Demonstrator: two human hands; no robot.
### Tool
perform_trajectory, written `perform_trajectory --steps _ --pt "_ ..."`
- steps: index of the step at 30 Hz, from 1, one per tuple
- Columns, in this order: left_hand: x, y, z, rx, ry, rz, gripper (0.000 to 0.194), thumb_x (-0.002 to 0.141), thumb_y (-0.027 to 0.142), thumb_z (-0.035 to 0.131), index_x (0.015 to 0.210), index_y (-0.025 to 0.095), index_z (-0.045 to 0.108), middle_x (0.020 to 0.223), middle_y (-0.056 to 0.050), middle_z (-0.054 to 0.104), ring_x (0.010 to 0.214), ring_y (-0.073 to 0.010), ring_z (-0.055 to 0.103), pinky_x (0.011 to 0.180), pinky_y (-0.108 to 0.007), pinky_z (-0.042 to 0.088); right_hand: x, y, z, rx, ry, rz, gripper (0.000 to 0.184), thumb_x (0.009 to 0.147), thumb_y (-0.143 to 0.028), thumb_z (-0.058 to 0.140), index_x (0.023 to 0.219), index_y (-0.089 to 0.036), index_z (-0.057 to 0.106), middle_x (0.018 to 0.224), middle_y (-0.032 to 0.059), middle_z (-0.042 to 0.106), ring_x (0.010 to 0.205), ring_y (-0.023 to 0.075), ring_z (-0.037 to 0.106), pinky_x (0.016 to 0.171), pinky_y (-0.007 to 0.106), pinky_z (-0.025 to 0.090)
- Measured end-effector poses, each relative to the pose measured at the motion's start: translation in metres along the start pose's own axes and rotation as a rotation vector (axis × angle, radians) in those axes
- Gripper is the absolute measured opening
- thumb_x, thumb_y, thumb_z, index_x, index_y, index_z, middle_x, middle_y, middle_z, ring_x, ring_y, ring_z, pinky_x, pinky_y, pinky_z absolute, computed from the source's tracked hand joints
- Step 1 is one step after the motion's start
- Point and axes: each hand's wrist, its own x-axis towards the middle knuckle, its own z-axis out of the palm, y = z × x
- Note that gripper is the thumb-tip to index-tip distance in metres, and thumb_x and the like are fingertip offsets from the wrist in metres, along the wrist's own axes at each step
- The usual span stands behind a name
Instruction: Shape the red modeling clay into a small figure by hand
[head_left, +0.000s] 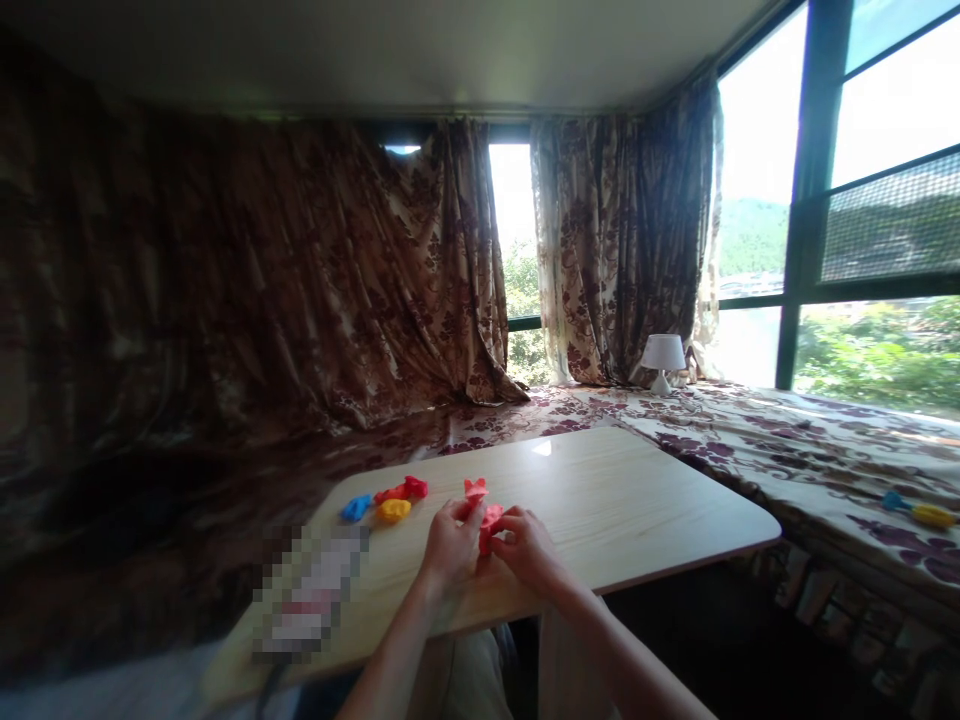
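Note:
Both of my hands meet over the middle of a light wooden table (637,500). My left hand (448,542) and my right hand (530,545) are closed in a pinch on a small red crumpled piece (489,524) held between them. A second red piece (475,489) lies on the table just beyond my fingers. Further left on the table sit a blue piece (355,508), a yellow piece (394,510) and another red piece (405,490), close together.
A blurred-out flat object (315,590) lies on the table's left part. A patterned bench runs along the windows, with a small white lamp (663,362) and a blue and yellow toy (921,511) on it. Heavy patterned curtains hang behind.

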Motion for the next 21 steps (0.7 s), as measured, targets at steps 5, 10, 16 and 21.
perform_trajectory --steps 5,10,16,21 --pt "0.001 -0.001 -0.008 0.044 -0.07 0.045 0.018 0.066 0.033 0.064 0.07 0.016 0.071 0.073 -0.005 0.067 0.072 -0.0188 0.058 0.069 -0.027 0.042 0.001 0.0 0.001 -0.037 -0.024 -0.033 0.011 0.07 -0.021 0.062 0.074 -0.025 0.073 0.082 0.0017 0.062 0.085 0.0186 0.054 0.076 0.027 0.037" --pt "0.001 0.002 -0.012 0.174 -0.083 0.144 0.012 0.067 0.03 0.064 0.064 0.02 0.071 0.07 -0.005 0.065 0.075 -0.0202 0.056 0.075 -0.029 0.041 0.001 -0.002 0.001 -0.117 -0.087 -0.005 0.01 0.068 -0.03 0.065 0.072 -0.023 0.071 0.079 0.0019 0.061 0.082 0.0188 0.054 0.072 0.027 0.036" --pt "-0.009 0.013 -0.03 0.176 -0.074 0.146 0.009 0.062 0.03 0.067 0.058 0.022 0.069 0.066 -0.005 0.064 0.074 -0.0216 0.055 0.077 -0.03 0.04 0.001 -0.009 0.005 -0.119 -0.103 -0.06 0.011 0.072 -0.029 0.062 0.074 -0.023 0.071 0.081 0.0016 0.062 0.086 0.0184 0.054 0.077 0.027 0.035" --pt "-0.017 0.006 -0.037 0.208 -0.042 0.156 0.011 0.065 0.032 0.066 0.063 0.022 0.07 0.067 -0.004 0.064 0.072 -0.0211 0.055 0.074 -0.029 0.041 -0.001 -0.012 0.012 -0.112 -0.105 -0.075 0.011 0.071 -0.025 0.061 0.065 -0.022 0.069 0.076 0.0014 0.062 0.08 0.0168 0.054 0.073 0.025 0.035"
